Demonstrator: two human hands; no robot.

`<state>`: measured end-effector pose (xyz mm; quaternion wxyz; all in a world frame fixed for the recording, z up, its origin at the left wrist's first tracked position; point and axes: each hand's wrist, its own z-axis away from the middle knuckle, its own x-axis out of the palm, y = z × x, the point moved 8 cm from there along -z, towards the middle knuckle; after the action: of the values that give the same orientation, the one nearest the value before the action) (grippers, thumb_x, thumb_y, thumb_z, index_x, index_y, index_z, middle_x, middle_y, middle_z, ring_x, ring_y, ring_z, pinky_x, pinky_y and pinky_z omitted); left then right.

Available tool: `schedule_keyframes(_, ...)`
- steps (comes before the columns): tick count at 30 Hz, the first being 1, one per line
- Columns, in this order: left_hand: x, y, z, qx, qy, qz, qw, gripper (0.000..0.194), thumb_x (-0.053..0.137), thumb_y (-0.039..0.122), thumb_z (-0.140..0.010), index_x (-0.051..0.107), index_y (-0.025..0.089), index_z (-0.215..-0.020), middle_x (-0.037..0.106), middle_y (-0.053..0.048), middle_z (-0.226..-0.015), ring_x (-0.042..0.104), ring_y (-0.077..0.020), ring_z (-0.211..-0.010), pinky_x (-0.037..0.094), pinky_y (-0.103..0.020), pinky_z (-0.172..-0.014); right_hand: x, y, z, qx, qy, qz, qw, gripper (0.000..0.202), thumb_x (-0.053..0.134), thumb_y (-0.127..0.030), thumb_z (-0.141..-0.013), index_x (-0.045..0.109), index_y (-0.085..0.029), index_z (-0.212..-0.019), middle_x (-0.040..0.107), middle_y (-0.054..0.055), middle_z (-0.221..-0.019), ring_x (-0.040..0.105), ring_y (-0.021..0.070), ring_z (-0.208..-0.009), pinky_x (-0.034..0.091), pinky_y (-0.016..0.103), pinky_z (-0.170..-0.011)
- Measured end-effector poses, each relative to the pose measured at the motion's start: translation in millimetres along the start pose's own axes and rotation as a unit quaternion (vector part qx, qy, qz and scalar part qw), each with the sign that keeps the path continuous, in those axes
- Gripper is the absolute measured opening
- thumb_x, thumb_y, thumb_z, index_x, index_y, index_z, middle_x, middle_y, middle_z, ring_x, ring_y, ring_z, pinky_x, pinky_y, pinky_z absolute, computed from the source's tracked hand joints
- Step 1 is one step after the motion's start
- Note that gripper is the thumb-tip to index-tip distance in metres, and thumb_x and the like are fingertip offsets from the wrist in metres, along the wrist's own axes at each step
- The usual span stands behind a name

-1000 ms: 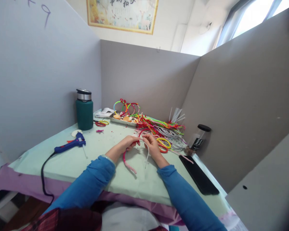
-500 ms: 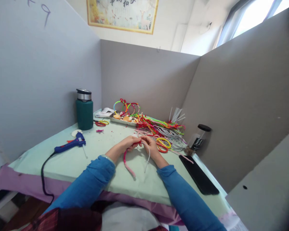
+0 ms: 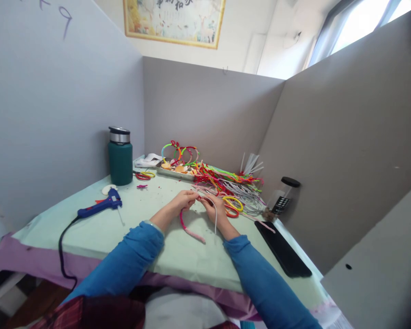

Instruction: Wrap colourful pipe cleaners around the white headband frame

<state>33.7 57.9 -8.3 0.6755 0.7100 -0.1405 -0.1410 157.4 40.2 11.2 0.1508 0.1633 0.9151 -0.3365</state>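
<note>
Over the middle of the table my left hand [image 3: 182, 203] pinches a wrapped strip [image 3: 194, 235], red near the fingers and pale pink at its hanging end. Close on its right, my right hand [image 3: 212, 209] is closed on the same piece, where red fuzzy material shows between the fingertips. A thin white cord [image 3: 216, 218] arches over the right hand and hangs down beside it. The exact grip is partly hidden by the fingers.
Behind the hands lie colourful fuzzy stems [image 3: 219, 177], a metal tray [image 3: 174, 172] and yellow-red scissors [image 3: 233, 204]. Left are a blue glue gun [image 3: 99, 206] and green bottle [image 3: 120, 160]. Right are a black phone-like slab [image 3: 282, 251] and clear jar [image 3: 281, 198].
The strip's pink end has swung to the right and up a little. The white cord's loop has shifted right. Both hands have turned slightly at the fingertips.
</note>
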Motion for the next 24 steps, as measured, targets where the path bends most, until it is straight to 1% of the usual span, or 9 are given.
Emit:
schedule_keyframes(6,-7.2,7.2,-0.6,0.049,0.080,-0.080,0.992,0.034,0.061,0.050,-0.074,0.052,0.017,-0.076,0.037,0.008,-0.051,0.025,-0.0042,-0.038,0.016,-0.021,-0.039,-0.7,5.1,0.8,0.019,0.003,0.017,1.000,0.025,0.058,-0.039,-0.084,0.067,-0.021,-0.070,0.062,0.002,-0.064,0.051,0.0173,-0.057,0.041,0.029,-0.056)
schedule_keyframes(8,-7.1,11.0,-0.5,0.069,0.084,-0.093,0.990,0.035,0.060,0.050,-0.075,0.055,0.016,-0.080,0.038,0.008,-0.052,0.027,-0.0045,-0.039,0.017,-0.021,-0.040,-2.2,5.8,1.3,0.026,0.008,0.019,0.999,0.027,0.057,-0.040,-0.084,0.067,-0.021,-0.068,0.061,0.001,-0.062,0.050,0.0171,-0.056,0.040,0.030,-0.056)
schedule_keyframes(11,-8.8,13.6,-0.4,0.074,0.086,-0.094,0.989,0.033,0.059,0.049,-0.076,0.056,0.016,-0.078,0.034,0.009,-0.049,0.027,-0.0045,-0.039,0.018,-0.021,-0.040,-1.8,3.7,1.9,0.032,0.002,0.022,0.999,0.028,0.059,-0.043,-0.082,0.066,-0.022,-0.065,0.060,0.001,-0.059,0.050,0.0171,-0.055,0.040,0.029,-0.057)
schedule_keyframes(14,-16.1,12.1,0.1,0.052,0.111,-0.059,0.991,0.029,0.059,0.045,-0.077,0.053,0.017,-0.075,0.032,0.010,-0.048,0.023,-0.0040,-0.038,0.015,-0.020,-0.039,-5.0,1.9,1.3,0.040,0.014,0.023,0.999,0.026,0.056,-0.043,-0.084,0.069,-0.022,-0.076,0.066,0.002,-0.069,0.055,0.0189,-0.062,0.041,0.030,-0.062)
schedule_keyframes(16,-20.6,9.2,0.5,0.033,0.121,-0.017,0.992,0.026,0.059,0.041,-0.078,0.050,0.018,-0.073,0.029,0.011,-0.048,0.020,-0.0037,-0.037,0.012,-0.020,-0.039,-15.3,7.0,0.7,0.064,0.065,0.019,0.996,0.028,0.050,-0.043,-0.087,0.068,-0.021,-0.089,0.068,0.004,-0.079,0.058,0.0200,-0.068,0.042,0.031,-0.066)
schedule_keyframes(19,-22.4,5.9,0.4,0.018,0.105,0.054,0.993,0.027,0.060,0.037,-0.079,0.042,0.019,-0.070,0.025,0.011,-0.048,0.017,-0.0033,-0.036,0.009,-0.019,-0.038,-36.2,28.0,3.5,0.135,0.173,0.005,0.976,0.034,0.042,-0.041,-0.090,0.062,-0.018,-0.104,0.064,0.005,-0.076,0.057,0.0196,-0.067,0.042,0.031,-0.065)
schedule_keyframes(21,-20.3,4.7,0.2,0.011,0.076,0.094,0.993,0.030,0.061,0.036,-0.079,0.038,0.020,-0.068,0.024,0.011,-0.049,0.016,-0.0030,-0.036,0.009,-0.019,-0.037,-43.9,43.0,6.1,0.172,0.217,-0.020,0.961,0.036,0.039,-0.040,-0.090,0.059,-0.016,-0.106,0.060,0.003,-0.069,0.055,0.0192,-0.064,0.042,0.031,-0.063)
schedule_keyframes(22,-18.3,4.1,0.1,0.005,0.059,0.107,0.992,0.031,0.061,0.035,-0.079,0.036,0.020,-0.067,0.024,0.011,-0.049,0.016,-0.0028,-0.036,0.009,-0.019,-0.037,-44.0,47.8,6.0,0.178,0.219,-0.033,0.959,0.035,0.040,-0.040,-0.089,0.059,-0.016,-0.105,0.060,0.002,-0.068,0.055,0.0192,-0.064,0.043,0.031,-0.063)
schedule_keyframes(24,-13.1,2.5,0.6,-0.012,0.025,0.122,0.992,0.031,0.062,0.033,-0.079,0.036,0.020,-0.067,0.026,0.011,-0.050,0.016,-0.0025,-0.036,0.009,-0.019,-0.037,-36.3,48.9,2.8,0.164,0.181,-0.056,0.968,0.031,0.045,-0.040,-0.086,0.062,-0.017,-0.098,0.062,0.003,-0.071,0.056,0.0193,-0.067,0.044,0.031,-0.064)
